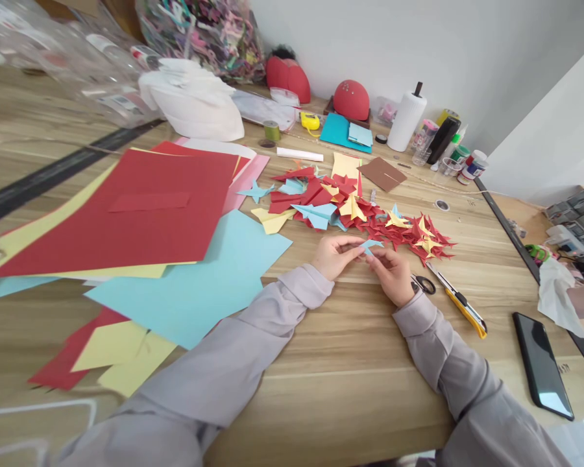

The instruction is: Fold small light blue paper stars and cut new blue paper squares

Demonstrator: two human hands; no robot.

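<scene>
A small piece of folded light blue paper [371,244] is held between my two hands above the table. My left hand [335,256] pinches its left side with thumb and fingertips. On the other side, my right hand [392,275] grips it the same way, partly covering its lower edge. Just beyond the hands lies a heap of folded red paper pieces [379,228], with yellow paper stars [427,245] and a blue paper plane [316,214] among them. The exact shape of the held piece is partly hidden by my fingers.
Stacked red paper sheets [175,227] and a light blue sheet [224,279] cover the left side. Right of my hand lie a yellow utility knife [462,305] and black-handled scissors [425,284]. A phone [542,363] rests farther right. Bottles [442,139] stand at the back.
</scene>
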